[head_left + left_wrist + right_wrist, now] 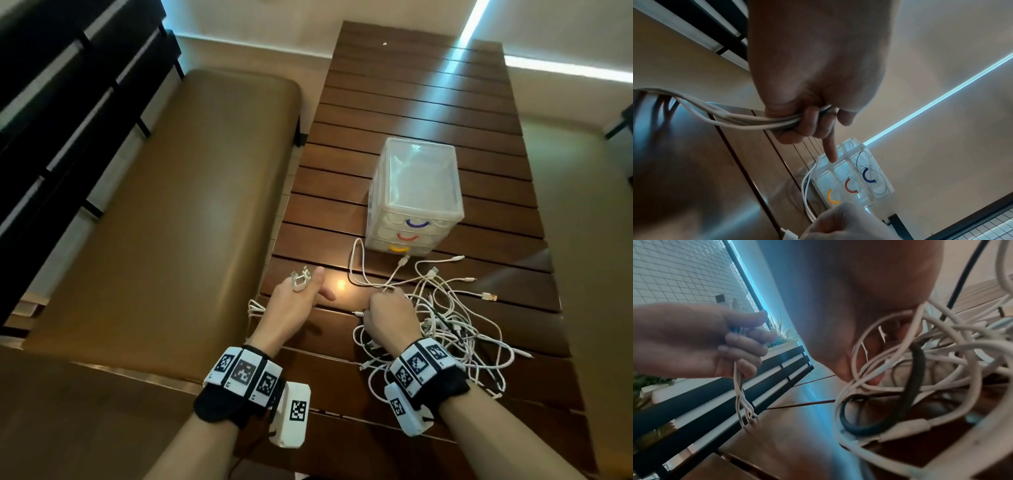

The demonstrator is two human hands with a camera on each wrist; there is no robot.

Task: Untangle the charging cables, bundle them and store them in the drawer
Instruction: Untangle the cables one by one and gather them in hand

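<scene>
A tangle of white charging cables point(442, 318), with one black cable point(917, 369) running through it, lies on the slatted wooden table point(411, 102). My right hand point(387, 303) sits on the tangle's left side, its fingers curled round white cable point(807, 191). My left hand point(313, 291) is over the table's left edge and grips a folded bundle of white cable point(748, 121), index finger point(830, 151) straight. The bundle's plugs point(300, 278) stick up above the thumb and its loops point(255, 308) hang below. The clear three-drawer unit point(414, 198) stands behind the tangle, drawers closed.
A brown padded bench point(171, 222) runs along the table's left side, with a dark slatted backrest point(68, 102) behind it. Loose plug ends point(489, 296) spread right of the tangle. The drawers have purple, red and yellow handles point(407, 236). Bare table stretches beyond the unit.
</scene>
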